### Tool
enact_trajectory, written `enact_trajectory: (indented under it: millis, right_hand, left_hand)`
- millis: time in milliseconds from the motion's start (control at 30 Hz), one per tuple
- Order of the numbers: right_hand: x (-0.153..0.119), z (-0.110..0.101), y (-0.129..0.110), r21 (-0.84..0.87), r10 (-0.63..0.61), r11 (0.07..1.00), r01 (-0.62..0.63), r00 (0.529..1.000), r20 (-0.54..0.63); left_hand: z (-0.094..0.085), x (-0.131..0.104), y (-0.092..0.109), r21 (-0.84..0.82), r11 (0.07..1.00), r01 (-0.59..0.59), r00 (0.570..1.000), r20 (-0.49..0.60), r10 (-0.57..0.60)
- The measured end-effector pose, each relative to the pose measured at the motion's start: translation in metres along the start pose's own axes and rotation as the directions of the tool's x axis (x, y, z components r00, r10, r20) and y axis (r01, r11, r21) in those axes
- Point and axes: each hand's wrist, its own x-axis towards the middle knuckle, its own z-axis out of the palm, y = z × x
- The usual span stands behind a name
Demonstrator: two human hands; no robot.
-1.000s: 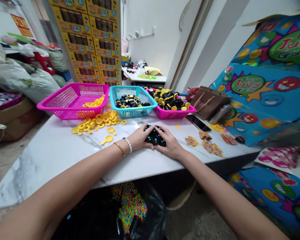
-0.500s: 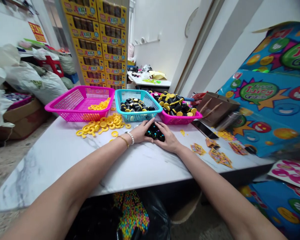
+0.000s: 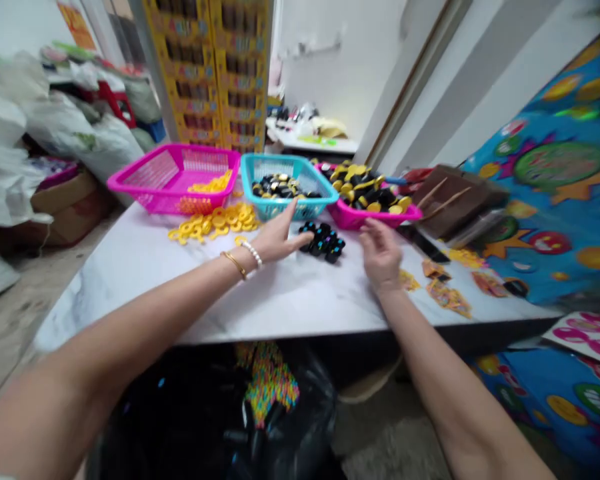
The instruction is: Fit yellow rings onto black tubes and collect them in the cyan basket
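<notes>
A tight cluster of small black tubes (image 3: 324, 241) stands on the white marbled table, with blue and other bright bits showing at their tops. Just left of the cluster is my left hand (image 3: 279, 239), open, its thumb and forefinger spread and its thumb close to the nearest tubes. My right hand (image 3: 381, 255) is off to the right, apart from the tubes, its fingers loosely bent and somewhat blurred; I see nothing in it. Behind the cluster is a teal basket (image 3: 286, 208) of black and yellow pieces. A pink basket (image 3: 375, 219) heaped with yellow-capped black tubes lies behind my right hand.
Yellow ring-shaped pieces (image 3: 217, 222) lie before another pink basket (image 3: 150, 200). A dark phone (image 3: 425, 244), small printed packets (image 3: 447, 297) and a brown paper bag (image 3: 443, 197) are at the right. Below the table edge, a black bag (image 3: 315, 407) holds colourful beads (image 3: 273, 387) and black tubes.
Both hands were pressed around the black tubes and have come away, the right one moving rightward. The tubes stay grouped on the table. The camera view has shifted.
</notes>
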Motion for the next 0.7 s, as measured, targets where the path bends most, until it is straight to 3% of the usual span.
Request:
enact_trajectory:
  millis: [67, 100, 133, 167, 200, 233, 267, 333, 367, 433, 500, 533, 633, 700]
  right_hand:
    - [-0.028, -0.005, -0.026, 0.018, 0.048, 0.999, -0.045, 0.977, -0.210]
    - [-0.048, -0.008, -0.043, 0.022, 0.085, 0.996, -0.082, 0.975, -0.207]
    - [-0.069, -0.011, -0.062, -0.002, 0.109, 0.994, -0.110, 0.983, -0.148]
    - [-0.092, -0.014, -0.081, -0.046, 0.114, 0.993, -0.113, 0.993, 0.010]
    - [-0.116, -0.018, -0.101, -0.072, 0.068, 0.996, -0.051, 0.965, 0.255]
    - [-0.138, -0.021, -0.118, -0.042, -0.027, 0.998, 0.051, 0.893, 0.449]
    - [-0.158, -0.024, -0.131, 0.006, -0.099, 0.993, 0.120, 0.785, 0.611]
    - [-0.189, -0.024, -0.148, 0.092, -0.184, 0.980, 0.178, 0.625, 0.759]
    - [-0.198, -0.020, -0.151, 0.096, -0.184, 0.979, 0.177, 0.585, 0.790]
    - [-0.204, -0.005, -0.151, 0.052, -0.129, 0.987, 0.152, 0.556, 0.821]
    - [-0.199, 0.021, -0.145, 0.036, -0.107, 0.987, 0.156, 0.475, 0.873]
    - [-0.195, 0.035, -0.141, 0.062, -0.131, 0.982, 0.177, 0.405, 0.905]
    - [-0.186, 0.075, -0.132, 0.175, -0.216, 0.943, 0.283, 0.123, 0.969]
    - [-0.186, 0.090, -0.127, 0.170, -0.185, 0.932, 0.321, 0.015, 0.983]
  left_hand:
    - [-0.025, -0.039, 0.027, 0.033, 0.999, -0.011, 0.998, -0.057, 0.013]
    - [-0.037, -0.064, 0.041, 0.029, 0.999, -0.020, 0.998, -0.062, 0.022]
    - [-0.046, -0.091, 0.055, 0.022, 1.000, -0.022, 0.999, -0.031, 0.023]
    - [-0.052, -0.120, 0.068, 0.009, 1.000, -0.018, 1.000, 0.022, 0.018]
    - [-0.055, -0.150, 0.079, -0.007, 1.000, -0.019, 0.994, 0.106, 0.020]
    - [-0.055, -0.180, 0.087, 0.008, 1.000, 0.028, 0.972, 0.234, -0.029]
    - [-0.051, -0.210, 0.091, 0.061, 0.994, 0.091, 0.931, 0.349, -0.107]
    - [-0.037, -0.260, 0.091, 0.168, 0.974, 0.149, 0.840, 0.498, -0.214]
    - [-0.030, -0.279, 0.088, 0.209, 0.963, 0.171, 0.801, 0.539, -0.259]
    - [-0.019, -0.300, 0.082, 0.269, 0.944, 0.189, 0.757, 0.573, -0.315]
    - [-0.016, -0.302, 0.080, 0.304, 0.933, 0.192, 0.748, 0.569, -0.340]
    - [-0.017, -0.299, 0.082, 0.318, 0.929, 0.190, 0.755, 0.558, -0.345]
    - [-0.018, -0.284, 0.086, 0.332, 0.931, 0.151, 0.792, 0.522, -0.315]
    - [-0.012, -0.277, 0.084, 0.311, 0.946, 0.095, 0.813, 0.524, -0.254]
